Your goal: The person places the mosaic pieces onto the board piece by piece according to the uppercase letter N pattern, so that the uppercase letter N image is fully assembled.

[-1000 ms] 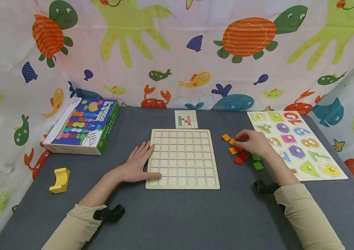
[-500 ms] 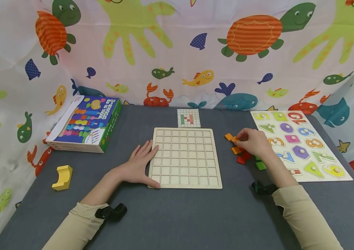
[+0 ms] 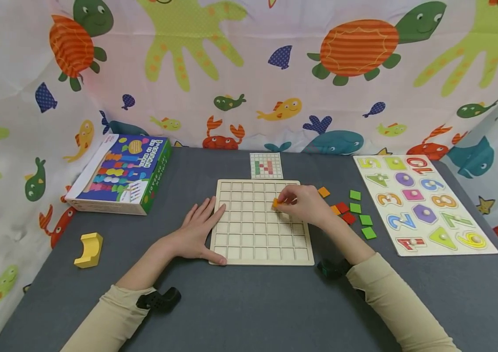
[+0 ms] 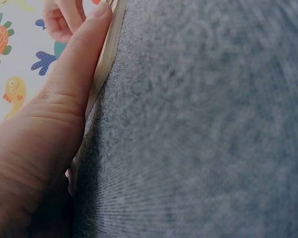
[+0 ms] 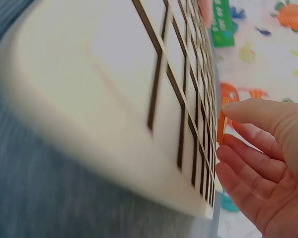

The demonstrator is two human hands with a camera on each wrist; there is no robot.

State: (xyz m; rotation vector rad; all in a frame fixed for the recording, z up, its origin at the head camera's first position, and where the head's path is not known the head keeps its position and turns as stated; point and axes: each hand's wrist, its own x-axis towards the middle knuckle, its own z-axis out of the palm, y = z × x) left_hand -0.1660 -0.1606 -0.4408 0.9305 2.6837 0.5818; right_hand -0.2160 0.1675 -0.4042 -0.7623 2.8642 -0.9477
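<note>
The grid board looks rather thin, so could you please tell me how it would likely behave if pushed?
The grid board would probably slide as one stiff piece, since it lies flat with straight edges. Being broad and low, it seems unlikely to roll or tip. The left hand touching its edge might steady it.

From here I see white cloth (image 3: 255, 76), printed with sea animals (image 3: 358, 48), hanging around a dark grey table (image 3: 249, 308) in soft light.
</note>
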